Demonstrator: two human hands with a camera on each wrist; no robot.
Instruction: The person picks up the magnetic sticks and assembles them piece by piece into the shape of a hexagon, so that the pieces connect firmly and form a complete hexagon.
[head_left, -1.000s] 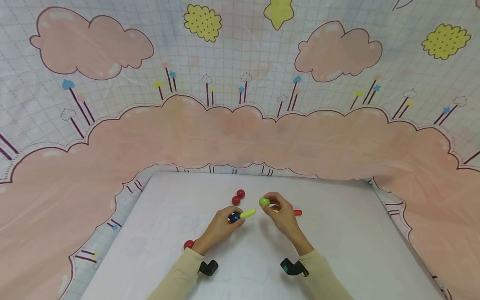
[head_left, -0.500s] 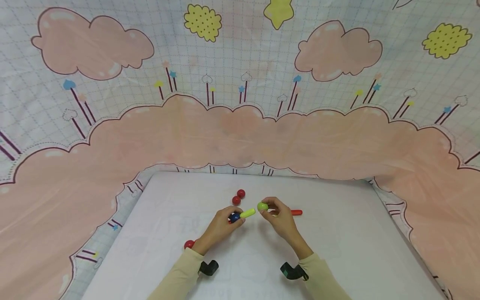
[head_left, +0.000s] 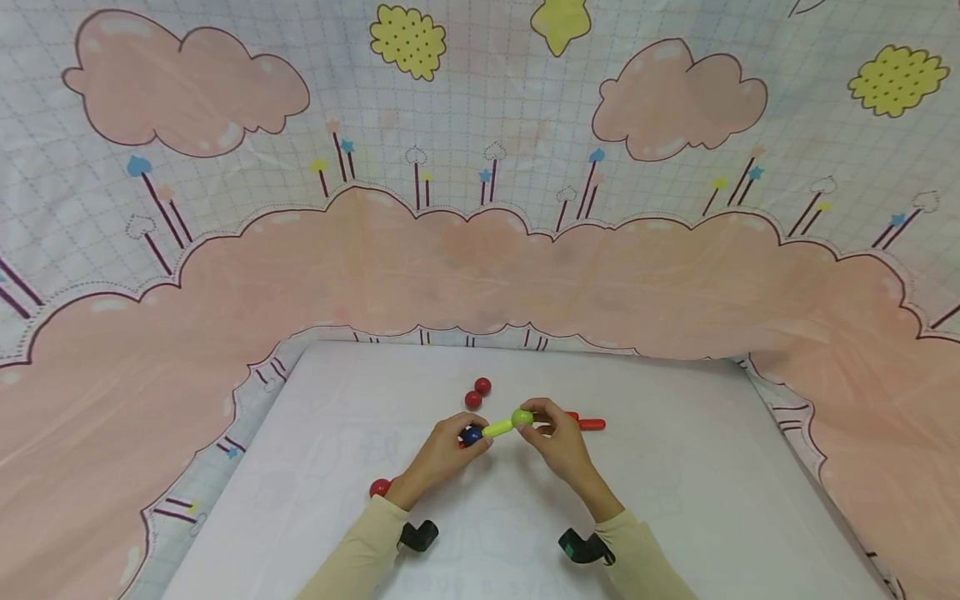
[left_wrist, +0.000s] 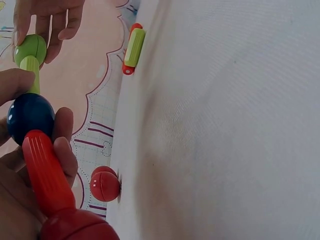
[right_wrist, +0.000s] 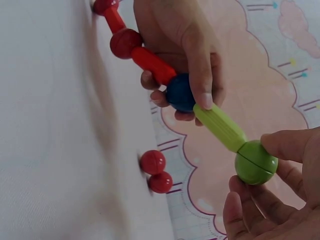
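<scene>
My left hand (head_left: 438, 454) grips a blue ball (right_wrist: 181, 93) in a chain of toy balls and sticks. On one side of that ball a red stick (right_wrist: 154, 65) leads to a red ball (right_wrist: 126, 43), another red stick (right_wrist: 115, 20) and a further red ball (head_left: 380, 488). From its other side juts a yellow-green stick (right_wrist: 220, 127). A green ball (right_wrist: 256, 162) meets this stick's far end, pinched between the thumb and fingers of my right hand (head_left: 562, 442). How deep the stick sits in the green ball is hidden.
Two red balls (right_wrist: 152, 162) lie side by side on the white tabletop (head_left: 675, 467), beyond the left hand. Beyond the right hand lie red sticks (head_left: 592, 424) and a yellow-green one (left_wrist: 134, 47). A cloud-patterned cloth (head_left: 480, 275) hangs behind the table.
My right hand has moved down and slightly left, bringing the green ball from a gap to contact with the yellow-green stick's end. The left hand has stayed nearly still.
</scene>
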